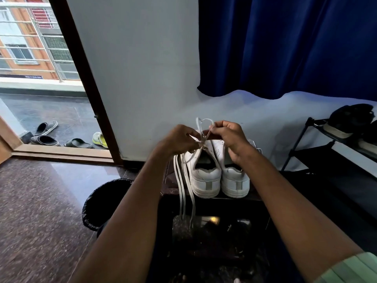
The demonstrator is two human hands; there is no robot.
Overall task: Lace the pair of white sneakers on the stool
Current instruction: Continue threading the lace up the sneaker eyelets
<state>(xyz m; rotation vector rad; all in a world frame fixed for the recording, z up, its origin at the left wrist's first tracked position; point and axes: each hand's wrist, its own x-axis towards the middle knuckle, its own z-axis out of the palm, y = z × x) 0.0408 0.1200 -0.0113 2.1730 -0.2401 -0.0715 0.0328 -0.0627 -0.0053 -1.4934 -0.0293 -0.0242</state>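
Two white sneakers stand heel-toward-me on a dark stool (234, 199): the left sneaker (206, 176) and the right sneaker (234, 180). My left hand (179, 140) and my right hand (228, 135) hover over the left sneaker's tongue, each pinching its white lace (184, 193). A loop of the lace rises between my fingers near the top. Two long lace ends hang down over the stool's front left. My hands hide the eyelets.
A black bin (102, 205) sits on the floor left of the stool. A black shoe rack (334, 152) with dark shoes stands at the right. Blue curtain behind. An open doorway at left shows sandals (47, 135) on a balcony.
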